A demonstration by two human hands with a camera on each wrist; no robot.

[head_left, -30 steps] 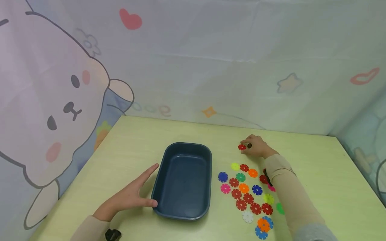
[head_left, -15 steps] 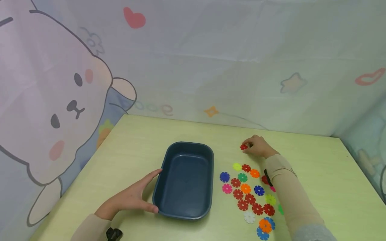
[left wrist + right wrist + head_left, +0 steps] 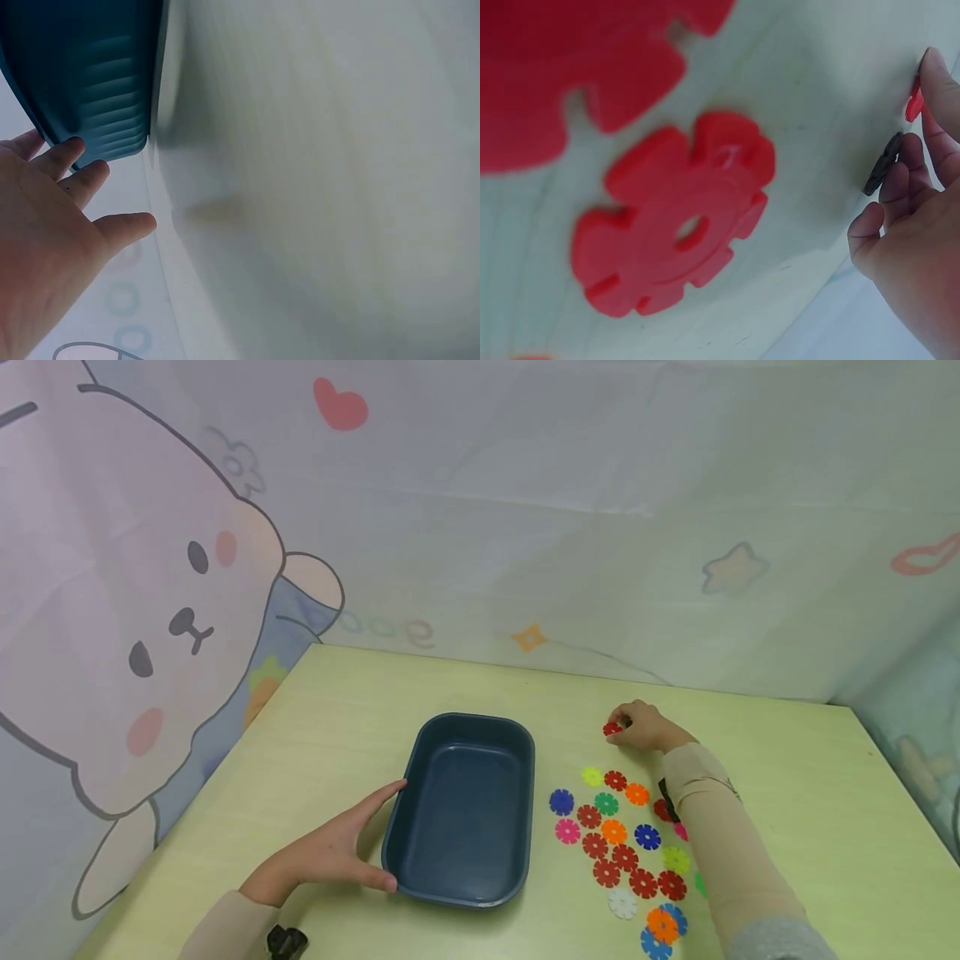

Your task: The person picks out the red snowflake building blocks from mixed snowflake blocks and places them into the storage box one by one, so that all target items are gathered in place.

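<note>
Red disc (image 3: 914, 105) sits pinched in your curled right hand (image 3: 645, 728), right of centre, a dark disc (image 3: 883, 163) seemingly gripped beside it. Your left hand (image 3: 330, 857), spread wide, touches the left rim of the blue tray (image 3: 468, 818) at centre. Two look taken up; the scattered discs (image 3: 625, 858), lower right, lie loose outside it.

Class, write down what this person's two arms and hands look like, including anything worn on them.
The left hand and right hand wear no gloves. The left sleeve and right sleeve are beige, with grey fabric further up the right arm. A small black object shows at the left wrist, a dark piece at the right.
</note>
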